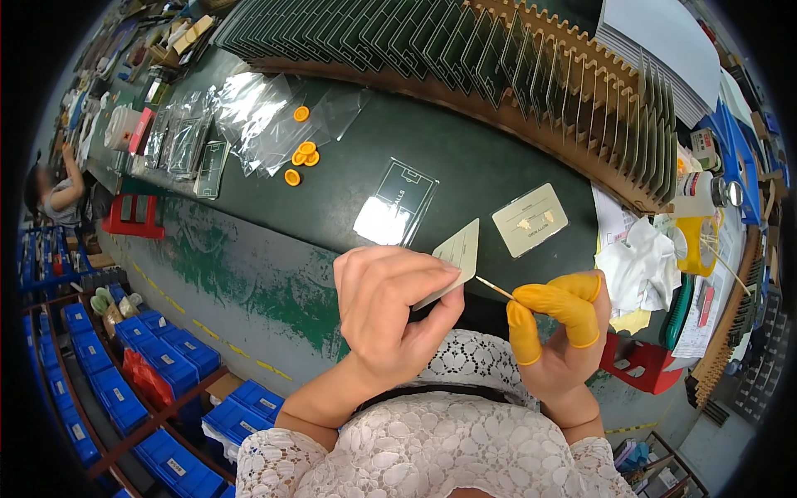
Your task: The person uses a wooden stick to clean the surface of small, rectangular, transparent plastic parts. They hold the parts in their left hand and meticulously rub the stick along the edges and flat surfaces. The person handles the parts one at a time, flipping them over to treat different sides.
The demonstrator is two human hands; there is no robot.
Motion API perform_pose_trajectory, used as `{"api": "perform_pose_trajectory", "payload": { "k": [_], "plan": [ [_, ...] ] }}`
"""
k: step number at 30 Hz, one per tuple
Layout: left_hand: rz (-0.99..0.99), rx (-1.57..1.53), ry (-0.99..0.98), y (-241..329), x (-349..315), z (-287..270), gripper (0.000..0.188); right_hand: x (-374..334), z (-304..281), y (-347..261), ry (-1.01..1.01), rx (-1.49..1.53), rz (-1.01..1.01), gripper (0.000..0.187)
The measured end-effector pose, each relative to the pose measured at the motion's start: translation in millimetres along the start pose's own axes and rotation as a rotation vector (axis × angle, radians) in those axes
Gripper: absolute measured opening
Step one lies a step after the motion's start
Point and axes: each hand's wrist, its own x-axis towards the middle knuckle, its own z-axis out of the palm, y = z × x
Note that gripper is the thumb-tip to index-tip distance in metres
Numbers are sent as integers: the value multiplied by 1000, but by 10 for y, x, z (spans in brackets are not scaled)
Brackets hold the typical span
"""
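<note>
Pinched between the thumb and fingers of my left hand (390,311) is a cream card (459,247), tilted up over the table's near edge. My right hand (564,332) wears yellow finger cots and grips a thin cotton swab (496,288), its white tip close to the card's edge; whether they touch I cannot tell. Another cream card (530,220) with small gold marks lies flat beyond my hands. To its left, a dark green card in a shiny transparent sleeve (398,199) rests on the green table (349,178).
A long slotted brown rack (573,141) holds many upright dark cards along the back. Yellow finger cots (305,153) and plastic bags (257,116) lie at left. A crumpled white cloth (639,266), a bottle (696,195) and tape (696,249) crowd the right. Blue bins (174,461) stand lower left.
</note>
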Motion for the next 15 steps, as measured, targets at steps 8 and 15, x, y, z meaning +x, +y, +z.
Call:
{"api": "perform_pose_trajectory", "payload": {
  "k": [8,15],
  "plan": [
    [11,2,-6,1,8,-6,37,-3,10,5,-14,-15,-18,34],
    [10,-5,32,-37,-34,30,36,-12,16,-20,-30,-32,-39,34]
  ]
}}
